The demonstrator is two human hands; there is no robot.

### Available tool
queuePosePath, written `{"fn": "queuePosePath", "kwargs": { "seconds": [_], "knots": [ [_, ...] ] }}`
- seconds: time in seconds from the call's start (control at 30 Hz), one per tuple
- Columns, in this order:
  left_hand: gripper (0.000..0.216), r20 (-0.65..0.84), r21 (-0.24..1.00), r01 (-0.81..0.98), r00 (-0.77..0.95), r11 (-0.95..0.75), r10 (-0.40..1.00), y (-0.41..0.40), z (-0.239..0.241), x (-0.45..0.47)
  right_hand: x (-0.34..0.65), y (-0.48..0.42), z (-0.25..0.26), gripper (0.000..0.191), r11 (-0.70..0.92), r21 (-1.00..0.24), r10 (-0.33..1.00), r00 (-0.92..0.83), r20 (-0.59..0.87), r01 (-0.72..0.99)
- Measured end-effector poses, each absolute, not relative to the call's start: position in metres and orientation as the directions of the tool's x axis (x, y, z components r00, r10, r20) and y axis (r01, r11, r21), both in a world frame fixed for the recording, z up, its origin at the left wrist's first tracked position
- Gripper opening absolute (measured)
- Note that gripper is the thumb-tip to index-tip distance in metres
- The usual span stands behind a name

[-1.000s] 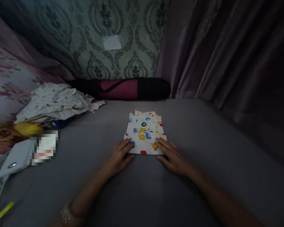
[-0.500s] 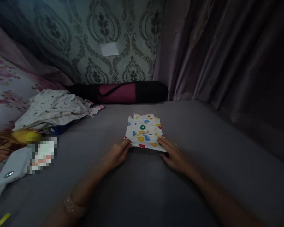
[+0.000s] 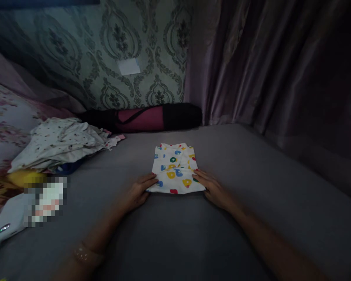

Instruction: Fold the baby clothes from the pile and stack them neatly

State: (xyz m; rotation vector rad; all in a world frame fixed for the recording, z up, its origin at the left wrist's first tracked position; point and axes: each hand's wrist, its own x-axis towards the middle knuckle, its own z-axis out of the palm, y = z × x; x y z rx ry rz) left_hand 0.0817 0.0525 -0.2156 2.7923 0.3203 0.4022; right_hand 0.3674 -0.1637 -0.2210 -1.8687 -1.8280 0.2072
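A small white shirt (image 3: 175, 171) printed with colourful letters lies folded on the grey bed sheet (image 3: 175, 238), its collar on the far side and its lower part doubled over toward me. My left hand (image 3: 139, 191) holds the left side of the near fold, fingertips on top of the cloth. At the opposite corner, my right hand (image 3: 212, 187) has its fingers over the fabric and its thumb by the near edge. Both thumbs are partly hidden. A bracelet (image 3: 87, 253) circles my left wrist.
Crumpled printed cloth (image 3: 61, 140) is heaped at the left beside a floral pillow (image 3: 6, 125). Nearer lie a yellow item (image 3: 27, 177) and a white device (image 3: 8, 218) with a cable. A black and maroon long bag (image 3: 143, 119) rests against the wall; curtains (image 3: 236, 70) hang right.
The shirt's near fold has come down flatter and closer to me, showing more of its print. My hands have shifted slightly outward to its sides. The view has moved a little.
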Motion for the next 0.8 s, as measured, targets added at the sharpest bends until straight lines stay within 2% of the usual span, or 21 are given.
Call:
{"fn": "queuePosePath", "kwargs": {
  "seconds": [0.23, 0.37, 0.6, 0.8],
  "knots": [
    [0.054, 0.316, 0.395, 0.118, 0.914, -0.911, 0.255, 0.049, -0.210, 0.075, 0.374, -0.168, -0.211, 0.058, 0.131, -0.482, 0.952, 0.026, 0.305, 0.866],
    [0.051, 0.268, 0.451, 0.161, 0.914, -0.878, 0.305, 0.031, -0.193, 0.066, 0.376, -0.176, -0.200, 0.061, 0.191, -0.531, 0.952, -0.023, 0.307, 0.825],
    [0.037, 0.237, 0.566, 0.145, 0.914, -0.812, 0.328, 0.010, -0.182, 0.048, 0.363, -0.193, -0.160, 0.046, 0.096, -0.760, 0.995, -0.080, 0.058, 0.642],
    [0.035, 0.114, 0.654, 0.253, 0.899, -0.713, 0.423, -0.008, -0.167, 0.033, 0.353, -0.206, -0.138, 0.034, 0.001, -0.854, 0.984, -0.152, -0.091, 0.521]
  ]
}}
